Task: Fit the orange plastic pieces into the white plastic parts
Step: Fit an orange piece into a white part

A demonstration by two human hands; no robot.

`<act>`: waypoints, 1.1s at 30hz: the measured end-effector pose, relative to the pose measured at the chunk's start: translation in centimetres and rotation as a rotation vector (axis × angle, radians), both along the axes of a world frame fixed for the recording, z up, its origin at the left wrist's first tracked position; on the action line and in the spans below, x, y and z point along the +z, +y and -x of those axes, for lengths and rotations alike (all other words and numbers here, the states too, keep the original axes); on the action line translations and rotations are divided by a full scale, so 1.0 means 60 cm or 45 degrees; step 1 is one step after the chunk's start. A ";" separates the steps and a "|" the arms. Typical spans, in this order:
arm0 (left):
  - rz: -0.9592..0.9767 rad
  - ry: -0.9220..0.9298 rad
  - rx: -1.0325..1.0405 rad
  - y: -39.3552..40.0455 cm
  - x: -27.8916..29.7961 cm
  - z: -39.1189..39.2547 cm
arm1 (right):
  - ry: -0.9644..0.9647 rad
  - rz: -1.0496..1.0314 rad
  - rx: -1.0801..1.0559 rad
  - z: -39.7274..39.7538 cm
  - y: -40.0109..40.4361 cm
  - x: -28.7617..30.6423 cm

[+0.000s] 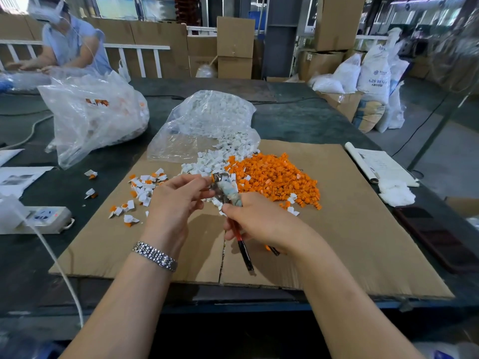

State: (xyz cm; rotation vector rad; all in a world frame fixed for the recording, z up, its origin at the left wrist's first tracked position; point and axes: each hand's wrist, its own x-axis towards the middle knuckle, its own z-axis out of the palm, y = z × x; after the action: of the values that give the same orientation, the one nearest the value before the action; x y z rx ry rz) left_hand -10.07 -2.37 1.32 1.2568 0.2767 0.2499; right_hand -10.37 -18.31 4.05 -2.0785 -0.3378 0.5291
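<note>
Here the right hand [255, 218] grips pliers [228, 193]; the left hand [176, 200] pinches something small at their tip, above the cardboard [350, 229].

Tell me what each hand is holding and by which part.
The right hand grips pliers by their red-and-black handles. The left hand pinches something at the pliers' head; what it is cannot be told.

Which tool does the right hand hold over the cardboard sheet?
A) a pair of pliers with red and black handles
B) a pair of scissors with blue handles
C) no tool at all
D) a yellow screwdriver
A: the right hand grips pliers whose red and black handles stick out below the fingers, while the wrapped metal head points up toward the left hand, above the cardboard sheet.
</note>
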 end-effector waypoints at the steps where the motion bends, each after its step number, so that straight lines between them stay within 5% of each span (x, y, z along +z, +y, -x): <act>1: -0.005 0.003 0.004 -0.001 0.000 0.000 | -0.028 0.010 0.004 0.002 0.002 0.000; 12: 0.073 0.026 0.041 -0.004 -0.008 0.003 | -0.340 0.192 -0.233 0.014 0.034 -0.037; 18: 0.068 0.039 0.056 0.002 -0.014 0.002 | -0.175 0.202 -0.110 -0.004 0.008 -0.020; 28: -1.096 0.254 0.686 0.087 -0.049 -0.013 | -0.299 0.953 -0.579 -0.070 -0.109 -0.074; 33: -1.230 0.008 0.273 0.025 -0.061 -0.016 | -0.512 1.055 -0.573 -0.069 -0.106 -0.108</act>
State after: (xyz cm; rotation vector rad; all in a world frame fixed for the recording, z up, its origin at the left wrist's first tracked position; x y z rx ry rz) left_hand -9.14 -0.85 -2.33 2.1833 0.3060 0.6071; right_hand -6.23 -24.68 -2.43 -2.9543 0.1728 -0.0619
